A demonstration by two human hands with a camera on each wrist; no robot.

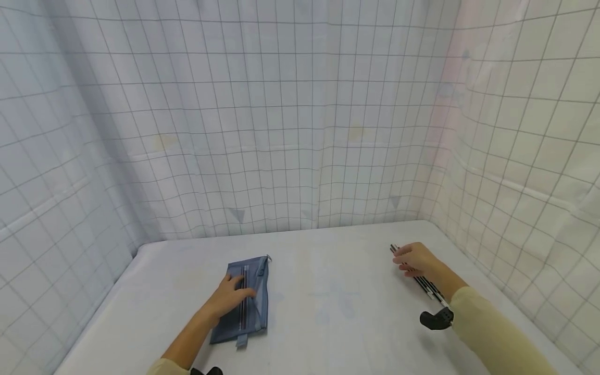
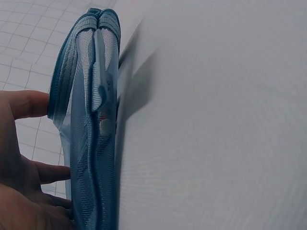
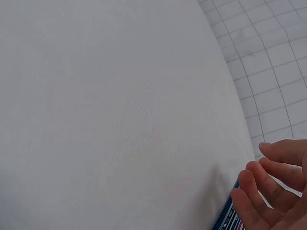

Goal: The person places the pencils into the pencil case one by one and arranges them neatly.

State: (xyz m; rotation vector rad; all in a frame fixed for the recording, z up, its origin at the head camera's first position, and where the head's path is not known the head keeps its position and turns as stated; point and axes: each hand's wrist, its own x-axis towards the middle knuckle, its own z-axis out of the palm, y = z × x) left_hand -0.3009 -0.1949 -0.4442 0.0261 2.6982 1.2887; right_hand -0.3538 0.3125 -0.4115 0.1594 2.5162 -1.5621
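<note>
Two hands are seen at work on a white, cloth-covered surface [image 1: 328, 291]. The left hand [image 1: 228, 301] is laid flat on a blue mesh pouch [image 1: 255, 307], its fingers [image 2: 29, 103] straight and pressing the fabric down, nothing being gripped. The pouch lies left of centre, flat and rectangular, with thin dark sticks showing through the mesh. The right hand [image 1: 417, 259] is held over a bundle of slim dark rods [image 1: 428, 286] near the right wall; its fingers [image 3: 268, 184] are loosely spread and only lightly bent, and no grip on the rods can be made out. The rods lie well apart from the pouch. For the pick-up to go well, the bundle should probably be pinched near its middle so that no rod slips out, while the soft, limp pouch is kept pinned flat. The pouch's webbing edge and zip look smooth; the rods appear hard and glossy.
</note>
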